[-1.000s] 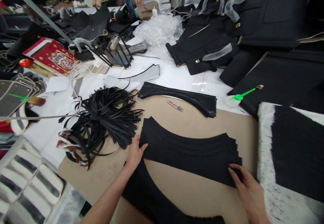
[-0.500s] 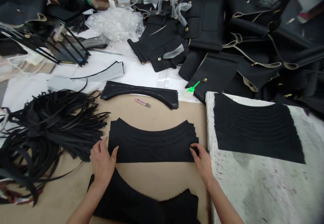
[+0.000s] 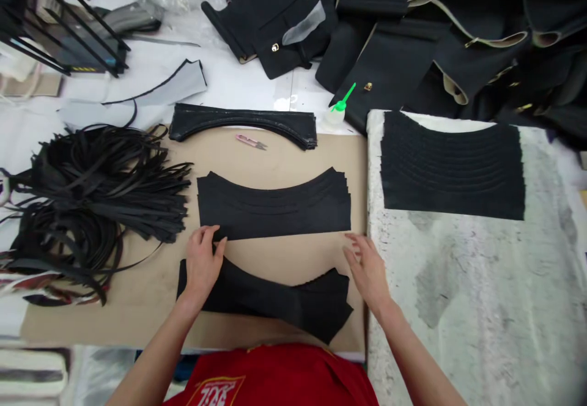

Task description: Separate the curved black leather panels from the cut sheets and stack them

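Note:
A fanned stack of black curved fabric pieces (image 3: 275, 210) lies on the brown cardboard sheet (image 3: 151, 284). My left hand (image 3: 202, 263) rests with fingers spread by the stack's lower left corner, lying over a second stack of black curved pieces (image 3: 284, 301) nearer to me. My right hand (image 3: 367, 268) is open, fingers stretched out just below the upper stack's lower right corner, above the nearer stack's right end. Neither hand grips anything.
A bundle of black straps (image 3: 101, 192) lies left. Behind are a stack of edged curved pieces (image 3: 243, 123), pink thread snips (image 3: 250, 142) and a green-capped glue bottle (image 3: 338, 112). A white stained board (image 3: 463, 308) on the right bears more black pieces (image 3: 452, 167). Black bag parts are piled behind.
The view swung right and tilted down. Both hands slid off the upper stack's lower corners toward me; the left now lies on the nearer stack.

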`<state>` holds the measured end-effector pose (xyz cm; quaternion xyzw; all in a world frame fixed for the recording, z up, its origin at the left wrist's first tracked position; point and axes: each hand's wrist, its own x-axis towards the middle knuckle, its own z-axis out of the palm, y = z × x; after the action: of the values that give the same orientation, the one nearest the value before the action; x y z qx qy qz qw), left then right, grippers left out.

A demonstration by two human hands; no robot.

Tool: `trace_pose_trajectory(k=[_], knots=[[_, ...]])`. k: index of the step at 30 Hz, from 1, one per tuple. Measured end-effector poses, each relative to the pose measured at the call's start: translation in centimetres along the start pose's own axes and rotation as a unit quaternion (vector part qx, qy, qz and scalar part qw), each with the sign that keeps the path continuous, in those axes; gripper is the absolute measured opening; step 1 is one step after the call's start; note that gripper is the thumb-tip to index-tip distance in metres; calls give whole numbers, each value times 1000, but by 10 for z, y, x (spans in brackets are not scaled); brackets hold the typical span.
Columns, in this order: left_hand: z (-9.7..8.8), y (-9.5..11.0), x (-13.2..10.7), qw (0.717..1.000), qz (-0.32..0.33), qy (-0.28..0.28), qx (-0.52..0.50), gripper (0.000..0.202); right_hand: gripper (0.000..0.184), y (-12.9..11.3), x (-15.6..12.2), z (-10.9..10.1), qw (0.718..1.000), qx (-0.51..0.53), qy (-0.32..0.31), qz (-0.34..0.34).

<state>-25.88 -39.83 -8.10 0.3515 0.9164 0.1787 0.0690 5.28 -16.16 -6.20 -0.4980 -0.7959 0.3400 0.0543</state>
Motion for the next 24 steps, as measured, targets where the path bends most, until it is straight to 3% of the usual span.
trace_pose_trajectory(k=[3,6,8,11,15,18,21,24], knots=[[-14,-21,-36,997,-68,-3,20,30,28,20,-59,8,997,22,-51,45],[-23,-41,-64,991,-127,-15,50,34,29,31,-98,19,996,-22,-87,16],[-26,-48,-75,987,-151,-15,54,36,31,30,-110,23,991,-89,-95,-14],[-29,-43,-82,992,-124,-5,36,33,26,23,-112,25,981,-169,-86,-40],[-31,-10,-88,999,-42,-22,-25,25,6,22,-109,22,973,-197,-101,-70],[-29,31,-91,989,29,-104,-99,24,7,18,-109,18,976,-174,-103,-79],[-23,78,-86,945,122,-236,-189,39,6,-2,-109,7,982,-89,-144,-88],[-14,118,-73,873,187,-362,-269,62,12,-34,-105,-9,973,-13,-206,-102]])
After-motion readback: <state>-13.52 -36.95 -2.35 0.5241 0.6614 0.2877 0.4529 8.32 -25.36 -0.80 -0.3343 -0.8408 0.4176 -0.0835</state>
